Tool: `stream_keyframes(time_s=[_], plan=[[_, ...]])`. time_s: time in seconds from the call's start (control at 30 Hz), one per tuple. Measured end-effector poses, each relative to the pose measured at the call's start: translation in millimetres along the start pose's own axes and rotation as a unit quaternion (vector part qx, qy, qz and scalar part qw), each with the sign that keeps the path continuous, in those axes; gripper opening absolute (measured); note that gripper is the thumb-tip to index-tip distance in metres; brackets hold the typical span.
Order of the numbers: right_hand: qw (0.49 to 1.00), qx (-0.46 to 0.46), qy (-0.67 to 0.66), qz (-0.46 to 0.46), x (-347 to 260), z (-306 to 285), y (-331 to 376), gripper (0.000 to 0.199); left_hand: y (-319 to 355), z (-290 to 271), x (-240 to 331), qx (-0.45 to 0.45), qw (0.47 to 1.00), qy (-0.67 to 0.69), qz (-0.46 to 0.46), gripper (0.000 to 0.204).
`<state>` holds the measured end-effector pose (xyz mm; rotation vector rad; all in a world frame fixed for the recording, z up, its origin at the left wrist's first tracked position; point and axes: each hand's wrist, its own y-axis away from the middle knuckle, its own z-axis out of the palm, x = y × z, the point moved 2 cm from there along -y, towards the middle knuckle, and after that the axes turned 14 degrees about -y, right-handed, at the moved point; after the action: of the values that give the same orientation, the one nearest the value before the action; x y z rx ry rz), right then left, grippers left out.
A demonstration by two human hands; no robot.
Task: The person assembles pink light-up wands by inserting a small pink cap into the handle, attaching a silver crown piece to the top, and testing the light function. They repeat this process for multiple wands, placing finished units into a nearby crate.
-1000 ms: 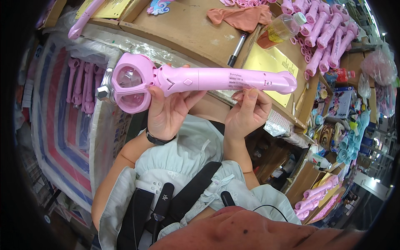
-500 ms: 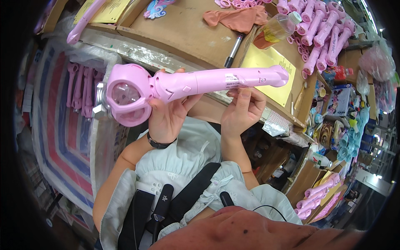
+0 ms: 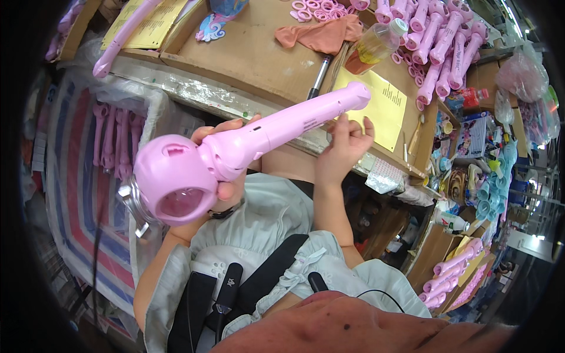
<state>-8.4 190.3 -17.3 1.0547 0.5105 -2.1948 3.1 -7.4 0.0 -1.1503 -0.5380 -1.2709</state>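
A pink plastic toy wand (image 3: 282, 129) with a round hollow head (image 3: 176, 176) lies slantwise in front of me, its head low at the left and its handle end up at the right. My left hand (image 3: 231, 193) grips it at the neck, thumb on the near side and fingertips showing beyond. A slot and a dark window opening show on the head, and a shiny metallic piece (image 3: 134, 206) is seen at its left edge. My right hand (image 3: 346, 144) is just under the handle's far end, fingers bent and apart; whether a fingertip touches the handle I cannot tell.
A cardboard tray (image 3: 247, 79) on the bench holds an orange cloth (image 3: 321, 35), a marker (image 3: 319, 76), a bottle (image 3: 376, 47) and yellow paper (image 3: 382, 112). Pink wand handles (image 3: 450, 41) pile up at the right. A striped bag (image 3: 88, 206) with more wands stands left.
The wand has turned about its length and tilted, its head coming lower and nearer, its handle end rising. My right hand's fingers have spread from a pinch near the handle's label.
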Motion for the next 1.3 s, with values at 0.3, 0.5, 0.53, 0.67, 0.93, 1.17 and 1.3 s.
stream_keyframes(time_s=[0.3,0.5,0.53,0.67,0.93,1.17,1.3], plan=[[0.726,-0.526,0.441,-0.041,-60,9,-17,0.053,-77,-26,44,0.009,0.998,-0.054,-0.042,0.094],[0.898,-0.321,0.297,0.050,-17,28,26,0.041,-122,9,29,0.012,0.983,-0.169,0.069,0.065],[0.881,-0.324,0.346,-0.006,-16,31,33,0.044,-116,17,22,0.024,0.979,-0.193,0.056,0.065],[0.895,-0.271,0.355,-0.006,-9,45,47,0.045,-92,39,-7,0.049,0.971,-0.232,0.011,0.052],[0.898,-0.364,0.101,0.224,-7,35,68,0.040,-92,26,-44,-0.035,0.991,0.067,-0.109,0.037],[0.817,-0.418,-0.056,0.392,-10,26,75,0.038,-86,41,-54,-0.342,0.802,0.456,-0.178,0.045],[0.886,-0.370,0.146,0.238,-7,24,70,0.038,-75,22,-44,-0.122,0.951,0.114,-0.259,0.056]])
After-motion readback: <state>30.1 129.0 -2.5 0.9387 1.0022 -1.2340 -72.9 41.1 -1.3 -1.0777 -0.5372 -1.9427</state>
